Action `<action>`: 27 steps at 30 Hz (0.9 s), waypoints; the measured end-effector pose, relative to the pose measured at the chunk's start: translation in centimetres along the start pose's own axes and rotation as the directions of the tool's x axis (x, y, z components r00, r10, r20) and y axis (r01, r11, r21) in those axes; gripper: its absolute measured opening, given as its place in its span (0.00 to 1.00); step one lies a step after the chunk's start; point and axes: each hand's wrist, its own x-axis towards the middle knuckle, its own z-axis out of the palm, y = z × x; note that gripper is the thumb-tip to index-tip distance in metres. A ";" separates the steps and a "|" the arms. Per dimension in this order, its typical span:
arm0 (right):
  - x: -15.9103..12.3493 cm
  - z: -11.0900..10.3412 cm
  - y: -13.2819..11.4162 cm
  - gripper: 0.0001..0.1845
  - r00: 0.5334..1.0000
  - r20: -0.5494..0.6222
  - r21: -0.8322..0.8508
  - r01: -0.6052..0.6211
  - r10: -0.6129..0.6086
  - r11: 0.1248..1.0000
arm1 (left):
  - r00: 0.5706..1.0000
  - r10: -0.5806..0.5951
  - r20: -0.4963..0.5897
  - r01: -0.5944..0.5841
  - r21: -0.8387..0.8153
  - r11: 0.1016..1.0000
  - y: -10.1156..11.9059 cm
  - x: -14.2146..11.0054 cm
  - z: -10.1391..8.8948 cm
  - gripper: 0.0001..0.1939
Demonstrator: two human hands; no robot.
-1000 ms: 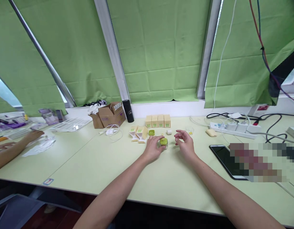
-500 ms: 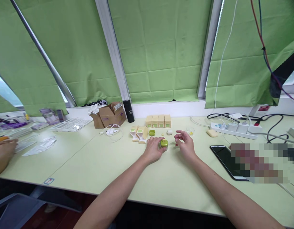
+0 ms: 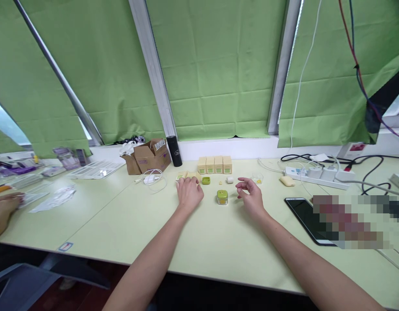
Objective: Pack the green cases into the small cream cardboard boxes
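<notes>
A small clear jar with a green lid point(image 3: 222, 197) stands alone on the pale green table point(image 3: 121, 216), between my two hands. My left hand point(image 3: 189, 192) lies to its left, reaching onto the small open yellow cartons point(image 3: 186, 175). Its fingers point away from me and I cannot see whether they grip. My right hand point(image 3: 251, 195) hovers just right of the jar, fingers loosely curled and apart, holding nothing. A loose green lid point(image 3: 205, 180) lies beside the cartons.
A row of several closed yellow boxes point(image 3: 215, 164) stands behind. Nearby are a small white piece point(image 3: 229, 179), a clear cup point(image 3: 257, 177), a phone point(image 3: 304, 216), a power strip point(image 3: 319, 175), a cardboard box point(image 3: 150, 157) and a black cylinder point(image 3: 173, 151). Another person's hand point(image 3: 3, 208) rests far left.
My left hand let go of the green-lidded jar and moved left and back onto the open cartons. The jar stays standing. My right hand has barely moved.
</notes>
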 end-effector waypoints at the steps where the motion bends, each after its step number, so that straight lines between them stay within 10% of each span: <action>1: 0.0 0.0 0.0 0.22 1.000 0.000 -0.003 0.001 -0.001 1.000 | 1.000 -0.011 0.005 0.010 0.031 0.999 -0.3 0.2 0.0 0.10; 18: -0.1 0.0 0.3 0.21 0.999 0.033 -0.043 0.037 -0.036 0.998 | 0.969 -0.058 0.240 0.067 -0.029 0.997 -1.3 0.8 1.1 0.15; 27: -0.2 0.0 0.5 0.21 0.998 0.050 -0.054 0.047 -0.044 0.997 | 0.995 -0.016 0.096 0.027 -0.118 0.993 -1.2 0.8 0.8 0.16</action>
